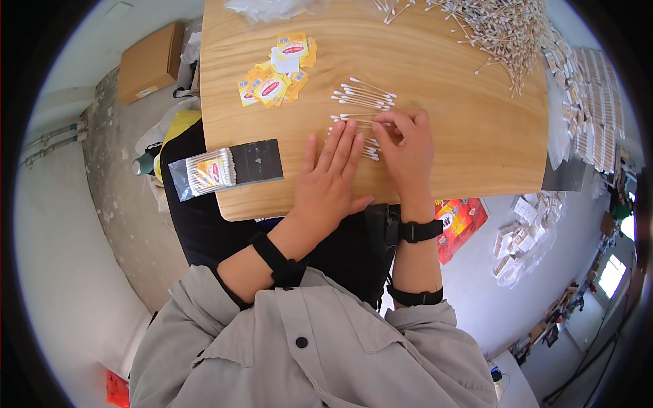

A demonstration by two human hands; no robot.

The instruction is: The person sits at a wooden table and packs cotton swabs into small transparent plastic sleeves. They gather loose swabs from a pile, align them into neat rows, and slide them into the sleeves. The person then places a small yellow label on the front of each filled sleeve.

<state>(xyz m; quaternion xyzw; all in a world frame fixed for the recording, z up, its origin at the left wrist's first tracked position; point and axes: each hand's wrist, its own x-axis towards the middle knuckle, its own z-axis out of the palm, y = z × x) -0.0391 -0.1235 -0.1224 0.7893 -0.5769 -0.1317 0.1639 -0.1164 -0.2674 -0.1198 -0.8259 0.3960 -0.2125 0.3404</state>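
Observation:
Cotton swabs point(364, 94) lie in a small loose row on the wooden table point(476, 143), in front of me. My left hand point(324, 185) rests flat, its fingers stretched over the nearer swabs and partly hiding them. At the right ends of those swabs, the thumb and forefinger of my right hand point(412, 153) close together on a cotton swab. Left of my hands, a filled cotton swab pack point(211, 171) with a yellow and red label sits over the table's edge on a dark strip. Beyond it is a loose heap of yellow printed cards point(269, 87), one showing its white back.
A big heap of loose swabs point(507, 37) covers the far right corner. Stacked packs point(598, 102) stand beyond the right edge, and more packs point(524, 234) lie below. Clear plastic point(272, 7) is at the far edge. A cardboard box point(149, 62) stands left.

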